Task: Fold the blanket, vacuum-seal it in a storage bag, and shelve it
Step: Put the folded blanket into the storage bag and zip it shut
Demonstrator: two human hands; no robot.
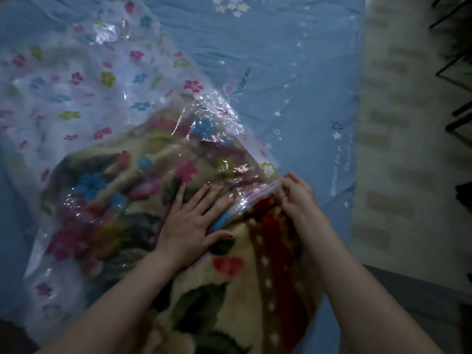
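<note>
With your left hand (194, 221) flat on the blanket (229, 290) and right hand (296, 192) pinching the bag (102, 98) mouth at three o'clock, bunched fabric could jam the zip.

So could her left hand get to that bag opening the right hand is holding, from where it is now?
Probably yes. The left hand lies flat on the storage bag over the blanket, beside the opening's edge that the right hand pinches. Nothing lies between.
</note>
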